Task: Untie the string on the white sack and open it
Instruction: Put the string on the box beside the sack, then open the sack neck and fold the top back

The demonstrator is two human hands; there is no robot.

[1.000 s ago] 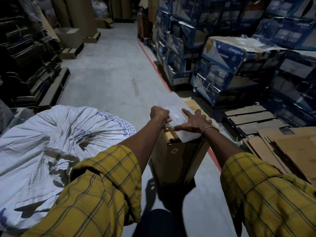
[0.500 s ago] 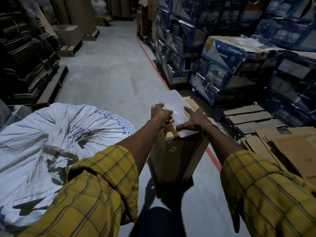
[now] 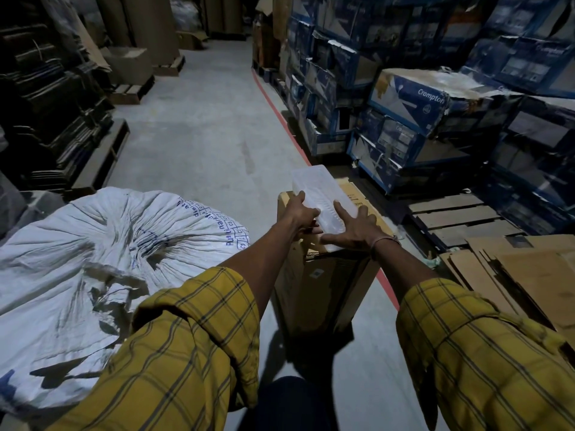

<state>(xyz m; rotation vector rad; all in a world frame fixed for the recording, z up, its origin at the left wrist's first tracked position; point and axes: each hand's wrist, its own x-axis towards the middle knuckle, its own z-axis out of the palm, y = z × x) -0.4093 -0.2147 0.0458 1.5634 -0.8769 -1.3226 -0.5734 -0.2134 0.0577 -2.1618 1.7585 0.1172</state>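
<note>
A large white woven sack (image 3: pixel 93 259) with blue print lies at my lower left, its top gathered into wrinkled folds; I cannot make out the string. Both hands are away from it, on a clear plastic container (image 3: pixel 320 200) resting on top of an upright brown carton (image 3: pixel 320 284). My left hand (image 3: pixel 300 211) grips the container's left edge. My right hand (image 3: pixel 354 227) lies flat with fingers spread on the container's near right side.
Stacked blue cartons (image 3: pixel 435 104) line the right. Wooden pallets (image 3: pixel 457 219) and flattened cardboard (image 3: pixel 522 275) lie at right. A red floor line (image 3: pixel 280 116) runs along the grey aisle. Dark stacked goods (image 3: pixel 53 119) stand left.
My hands and the plastic container stay on the carton, with only a slight shift of the container and the view. The sack has not moved.
</note>
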